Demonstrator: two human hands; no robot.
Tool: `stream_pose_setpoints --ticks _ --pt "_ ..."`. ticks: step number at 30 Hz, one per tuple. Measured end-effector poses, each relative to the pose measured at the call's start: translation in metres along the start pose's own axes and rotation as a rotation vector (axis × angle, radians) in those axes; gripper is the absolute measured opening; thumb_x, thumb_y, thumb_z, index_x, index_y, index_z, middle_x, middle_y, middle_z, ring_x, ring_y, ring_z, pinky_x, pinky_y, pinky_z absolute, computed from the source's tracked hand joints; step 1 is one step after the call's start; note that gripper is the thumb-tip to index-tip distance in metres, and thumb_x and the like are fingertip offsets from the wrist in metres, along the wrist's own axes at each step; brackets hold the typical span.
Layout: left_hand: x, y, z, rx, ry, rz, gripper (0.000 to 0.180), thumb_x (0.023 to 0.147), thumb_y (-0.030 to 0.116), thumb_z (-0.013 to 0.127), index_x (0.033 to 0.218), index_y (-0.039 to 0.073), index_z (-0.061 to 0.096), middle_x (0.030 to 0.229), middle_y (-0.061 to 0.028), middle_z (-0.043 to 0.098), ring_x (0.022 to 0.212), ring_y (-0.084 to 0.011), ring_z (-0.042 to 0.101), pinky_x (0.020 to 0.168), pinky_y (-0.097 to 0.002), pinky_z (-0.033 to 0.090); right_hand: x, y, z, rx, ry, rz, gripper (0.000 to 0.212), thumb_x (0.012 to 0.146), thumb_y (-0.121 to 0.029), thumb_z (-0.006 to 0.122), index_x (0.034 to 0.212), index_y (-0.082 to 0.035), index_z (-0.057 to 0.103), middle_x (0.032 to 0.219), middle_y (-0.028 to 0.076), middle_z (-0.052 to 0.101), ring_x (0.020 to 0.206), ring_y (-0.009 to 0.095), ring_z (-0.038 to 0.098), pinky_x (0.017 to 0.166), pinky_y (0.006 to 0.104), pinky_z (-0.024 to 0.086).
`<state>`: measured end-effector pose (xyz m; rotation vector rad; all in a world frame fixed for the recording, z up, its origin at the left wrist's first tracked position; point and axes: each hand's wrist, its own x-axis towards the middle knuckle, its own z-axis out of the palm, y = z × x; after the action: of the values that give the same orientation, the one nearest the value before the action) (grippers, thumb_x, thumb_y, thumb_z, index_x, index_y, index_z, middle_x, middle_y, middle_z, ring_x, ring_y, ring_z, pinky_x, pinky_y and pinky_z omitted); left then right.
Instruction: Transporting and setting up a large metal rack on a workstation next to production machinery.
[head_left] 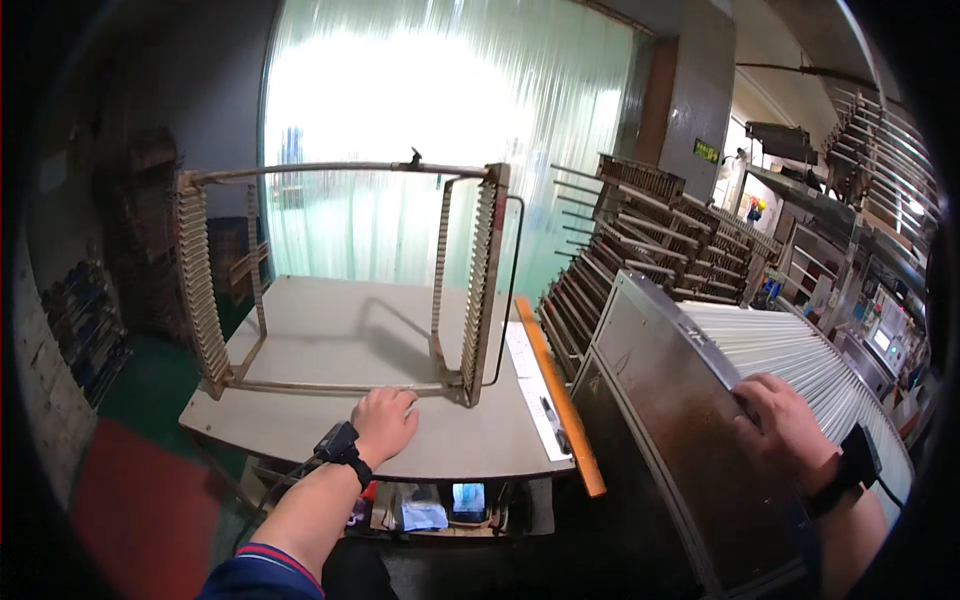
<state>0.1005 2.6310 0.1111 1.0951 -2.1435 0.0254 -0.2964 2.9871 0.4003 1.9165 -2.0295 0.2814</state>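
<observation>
An upright metal rack (473,330) with toothed, slotted side posts stands on a pale table (300,312). At its lower front bar is my left hand (386,424), its fingers curled over the bar and their tips partly hidden. Off to the right, my right hand (785,415) rests on the top edge of a metal machine casing (665,385). Its fingers are loosely bent and its thumb lies apart, with nothing held. Beside that hand, a row of long, pale parallel rods (765,340) runs along the machine. Each wrist wears a black strapped device.
An orange bar (560,400) lies along the table's right edge, beside a white sheet (530,385) with a pen-like object. More slotted racks (650,230) are stacked behind the machine. A shelf below the table holds small items. Translucent strip curtains (400,130) hang behind.
</observation>
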Motion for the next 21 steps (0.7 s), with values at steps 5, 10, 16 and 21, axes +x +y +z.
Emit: stream_pose_setpoints --ticks 5,10,16,21 --pt "-0.004 -0.002 0.007 0.032 0.069 0.008 0.021 0.091 0.025 0.075 0.108 0.014 0.075 0.108 -0.0119 0.071 0.107 -0.0355 0.068 0.091 -0.0520 0.056 0.003 -0.004 0.001 0.023 -0.047 0.018 0.037 0.092 -0.017 0.073 0.123 0.001 0.069 0.122 0.022 0.070 0.122 0.042 0.064 0.107 0.0490 0.052" --pt "-0.001 -0.004 0.005 0.037 0.131 0.044 0.010 0.092 0.018 0.072 0.098 0.013 0.078 0.100 -0.0078 0.074 0.102 -0.0346 0.069 0.089 -0.0516 0.052 0.002 -0.004 -0.004 0.022 -0.017 0.028 0.038 0.092 -0.018 0.073 0.124 0.002 0.069 0.124 0.022 0.069 0.121 0.042 0.065 0.108 0.0487 0.052" --pt "-0.008 -0.007 0.013 0.068 0.088 0.061 0.010 0.090 0.020 0.074 0.090 0.012 0.079 0.094 -0.0087 0.074 0.097 -0.0353 0.070 0.089 -0.0518 0.052 0.002 -0.003 0.001 0.005 -0.043 0.024 0.037 0.092 -0.018 0.073 0.124 0.002 0.070 0.126 0.022 0.069 0.121 0.042 0.065 0.107 0.0484 0.053" --pt "-0.006 -0.001 0.002 0.068 0.048 0.071 0.013 0.090 0.024 0.076 0.094 0.011 0.077 0.098 -0.0118 0.072 0.101 -0.0375 0.068 0.089 -0.0512 0.052 0.003 -0.006 0.001 0.025 -0.025 0.033 0.037 0.092 -0.018 0.073 0.123 0.001 0.070 0.125 0.022 0.069 0.120 0.043 0.065 0.106 0.0483 0.054"
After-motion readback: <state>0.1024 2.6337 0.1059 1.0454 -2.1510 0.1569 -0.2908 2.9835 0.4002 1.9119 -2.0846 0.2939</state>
